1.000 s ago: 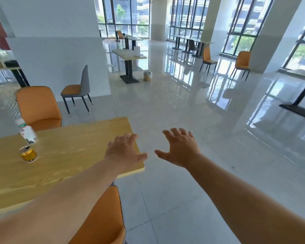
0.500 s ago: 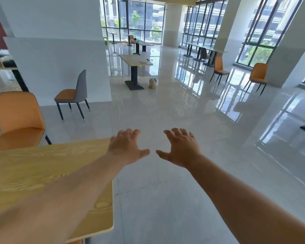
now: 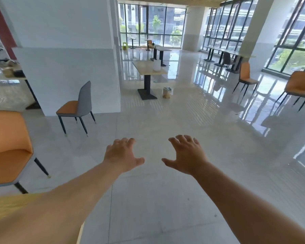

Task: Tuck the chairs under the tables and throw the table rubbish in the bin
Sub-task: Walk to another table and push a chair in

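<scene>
Two hands, left hand [image 3: 121,156] and right hand [image 3: 187,155], empty, fingers spread. Grey chair [image 3: 77,106] stands loose beyond left fingertips; we should grip its backrest, slide it level.

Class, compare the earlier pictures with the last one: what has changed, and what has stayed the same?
The view swung right: the wooden table slid almost out of sight, taking its can and bottle from view. The grey chair looks nearer. Left hand and right hand stayed open, empty, outstretched.

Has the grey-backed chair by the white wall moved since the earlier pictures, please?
No. The chair stands at the same wall corner; only the camera turned.
</scene>
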The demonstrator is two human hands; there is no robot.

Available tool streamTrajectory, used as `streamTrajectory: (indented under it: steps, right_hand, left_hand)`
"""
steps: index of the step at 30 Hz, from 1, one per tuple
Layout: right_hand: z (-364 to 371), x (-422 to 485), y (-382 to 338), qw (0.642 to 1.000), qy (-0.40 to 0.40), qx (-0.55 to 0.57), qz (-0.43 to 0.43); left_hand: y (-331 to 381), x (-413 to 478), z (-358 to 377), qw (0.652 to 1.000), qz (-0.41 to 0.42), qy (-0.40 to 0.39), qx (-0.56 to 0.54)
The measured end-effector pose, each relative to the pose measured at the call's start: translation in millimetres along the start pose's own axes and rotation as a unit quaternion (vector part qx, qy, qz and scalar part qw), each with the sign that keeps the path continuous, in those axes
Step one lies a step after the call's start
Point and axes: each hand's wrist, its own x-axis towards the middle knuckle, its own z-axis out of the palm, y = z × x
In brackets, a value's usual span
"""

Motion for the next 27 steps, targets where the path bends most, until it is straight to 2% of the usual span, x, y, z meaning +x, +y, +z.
streamTrajectory:
  steps: [5, 11, 18, 27]
  right_hand:
    - [26, 155, 62, 0.998, 0.001, 0.019, -0.065]
    - [46, 330, 84, 0.986, -0.025, 0.036, -0.16]
    - [84, 538, 70, 0.972, -0.007, 0.043, -0.229]
    - [112, 802, 65, 0.964, -0.017, 0.027, -0.264]
  left_hand:
    - [5, 135, 8, 0.998, -0.065, 0.014, -0.003]
    - [-19, 264, 3, 0.987, -0.16, 0.011, -0.02]
    - [-102, 427, 17, 0.977, -0.209, 0.045, 0.003]
    - [-208, 664, 26, 0.971, -0.238, 0.024, -0.02]
